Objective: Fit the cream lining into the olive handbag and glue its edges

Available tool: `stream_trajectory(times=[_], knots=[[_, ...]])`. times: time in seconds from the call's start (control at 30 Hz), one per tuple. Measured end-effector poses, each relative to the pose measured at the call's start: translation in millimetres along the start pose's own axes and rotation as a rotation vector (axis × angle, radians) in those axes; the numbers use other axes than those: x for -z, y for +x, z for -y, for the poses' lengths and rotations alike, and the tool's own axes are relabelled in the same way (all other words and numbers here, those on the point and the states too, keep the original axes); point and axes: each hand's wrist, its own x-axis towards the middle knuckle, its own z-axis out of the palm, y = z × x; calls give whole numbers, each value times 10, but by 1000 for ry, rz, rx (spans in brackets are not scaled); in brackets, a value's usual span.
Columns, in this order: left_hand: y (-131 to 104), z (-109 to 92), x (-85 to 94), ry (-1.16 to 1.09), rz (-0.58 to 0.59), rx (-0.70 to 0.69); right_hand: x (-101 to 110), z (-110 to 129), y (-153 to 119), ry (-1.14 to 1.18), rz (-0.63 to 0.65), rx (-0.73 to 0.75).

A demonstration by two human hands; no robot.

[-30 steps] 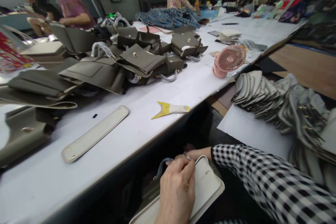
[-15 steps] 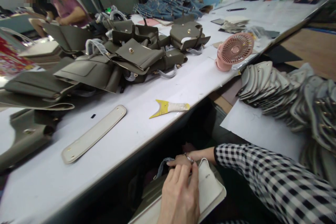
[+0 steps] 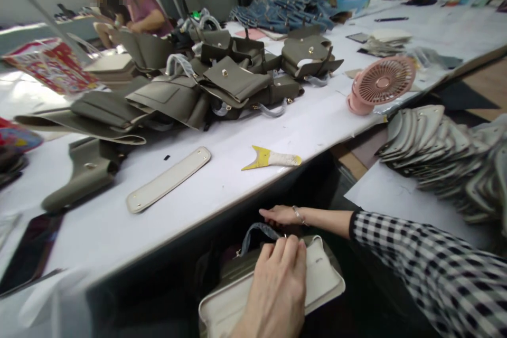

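A handbag point(image 3: 322, 274) with a cream face and an olive-grey body is held below the table's edge. My left hand point(image 3: 277, 280) is closed over its upper edge, fingers bent and thumb hidden. The bag's plastic-wrapped handle point(image 3: 257, 229) arches up behind that hand. My right hand point(image 3: 279, 215), with a bracelet at the wrist, is just beyond the bag, apart from its cream face. One of its digits is stretched out to the left and nothing shows in it; the other fingers are partly hidden. On the table lies a cream strap piece point(image 3: 168, 179) with metal studs.
A yellow fork-ended tool point(image 3: 271, 158) lies near the table edge point(image 3: 237, 195). Olive bags point(image 3: 170, 95) are heaped behind it. A pink fan point(image 3: 380, 84) stands right, above stacked grey pieces point(image 3: 431, 148). A phone point(image 3: 31, 248) is at left. Other people sit beyond.
My right hand has drawn away from the bag's upper edge toward the table. My left hand keeps its grip on the bag. The view has turned left.
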Motion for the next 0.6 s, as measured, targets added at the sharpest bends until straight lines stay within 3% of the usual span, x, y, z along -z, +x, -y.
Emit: stream_trajectory(times=[0.1,0.2,0.43,0.53,0.6], knots=[[-65,-4,105,-88,-4,94,53,331,-222,-17,-18,19],[-125,-10,131,-125,-63,123,-68,588,-464,-75,-13,46],[-309,-65,144,-334,-210,115,-340,626,-577,-367,-93,33],[-511,153,180,-554,-359,203,-362,626,-583,-494,-79,94],[-700,450,133,-755,-480,414,-378,656,-618,-554,-74,141]])
